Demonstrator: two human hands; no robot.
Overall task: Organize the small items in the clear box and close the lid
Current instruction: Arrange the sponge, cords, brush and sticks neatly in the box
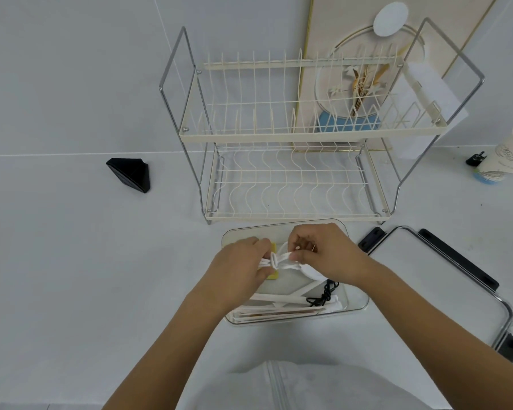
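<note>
The clear box [356, 303] stands open on the white counter in front of me. Over it, my left hand [239, 261] grips one end of a coiled white cable [279, 259]. My right hand [320, 253] pinches the other side of that cable. A yellow item [274, 276] shows beneath my left hand. Inside the box lie a black cord [323, 294], white paper-wrapped sticks [279, 312] and a white piece [313, 273]. The clear lid [427, 279] with black latches lies flat to the right of the box.
A two-tier cream dish rack [285, 137] stands just behind the box. A black triangular object [131, 174] sits at the left. A white bottle [507, 156] and a small black clip [476, 158] are at the far right. A framed picture [353, 84] leans on the wall.
</note>
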